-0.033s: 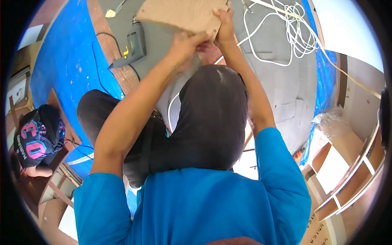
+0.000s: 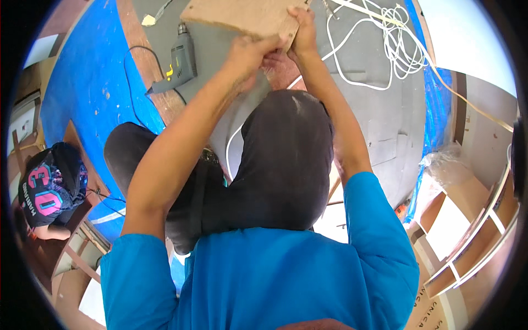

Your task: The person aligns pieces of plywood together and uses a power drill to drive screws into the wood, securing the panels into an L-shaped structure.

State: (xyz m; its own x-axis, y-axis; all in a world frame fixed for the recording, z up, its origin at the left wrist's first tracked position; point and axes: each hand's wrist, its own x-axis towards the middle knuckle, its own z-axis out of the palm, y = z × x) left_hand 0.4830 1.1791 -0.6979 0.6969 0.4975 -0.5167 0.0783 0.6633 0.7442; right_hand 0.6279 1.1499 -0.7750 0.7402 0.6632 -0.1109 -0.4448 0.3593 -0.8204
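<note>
Drill [image 2: 182, 58] left | cable [image 2: 392, 60] coiled right | left hand [image 2: 246, 56], right hand [image 2: 304, 37] on board [image 2: 242, 15]

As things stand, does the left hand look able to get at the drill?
Probably yes: the drill lies to the left of the left hand, and nothing visible covers it. The hand is at the wooden board's edge, though.

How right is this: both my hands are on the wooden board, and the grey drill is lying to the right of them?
One thing is off: the grey drill lies to the left of your hands, as the head view shows. The rest stands: your left hand and right hand are both on the wooden board.
</note>
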